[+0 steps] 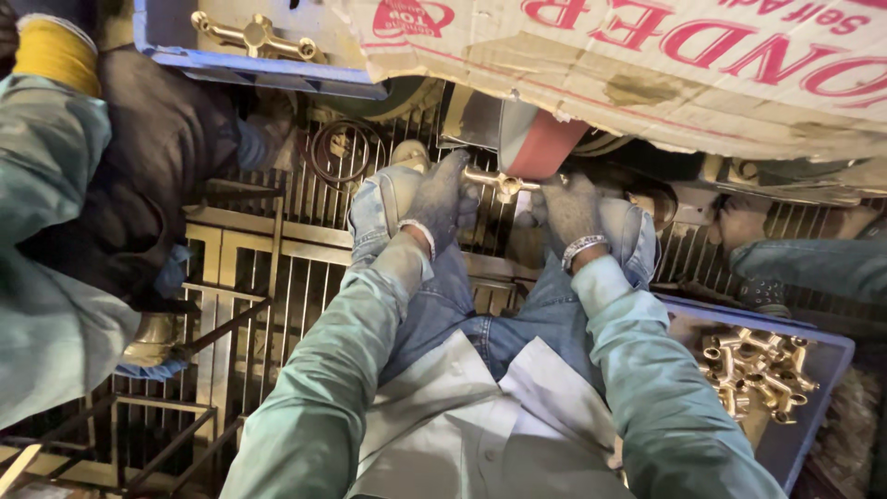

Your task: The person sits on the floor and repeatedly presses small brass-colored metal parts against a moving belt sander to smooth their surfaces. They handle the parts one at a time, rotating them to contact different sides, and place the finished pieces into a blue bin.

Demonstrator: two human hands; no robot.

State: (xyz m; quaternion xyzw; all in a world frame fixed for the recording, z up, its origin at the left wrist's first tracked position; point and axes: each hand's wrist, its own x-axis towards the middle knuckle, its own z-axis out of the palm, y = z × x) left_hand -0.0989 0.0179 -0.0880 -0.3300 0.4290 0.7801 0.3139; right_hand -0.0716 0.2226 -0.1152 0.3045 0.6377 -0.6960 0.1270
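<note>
Left hand point(442, 196) and right hand point(570, 211), gloved, each closed on one end of brass fitting point(504, 183); two-ended grip likely steadies it against red belt point(543, 148).

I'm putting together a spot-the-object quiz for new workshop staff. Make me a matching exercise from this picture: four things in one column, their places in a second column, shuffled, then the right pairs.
Things:
1. T-shaped brass fitting
2. heap of brass fittings
3. red-brown sanding belt
4. torn cardboard sheet

Places:
A. in the blue plastic crate at lower right
B. draped over the machine, top right
C. held between the gloved left hand and right hand
D. just above the held fitting

Pairs: 1-C, 2-A, 3-D, 4-B
</note>
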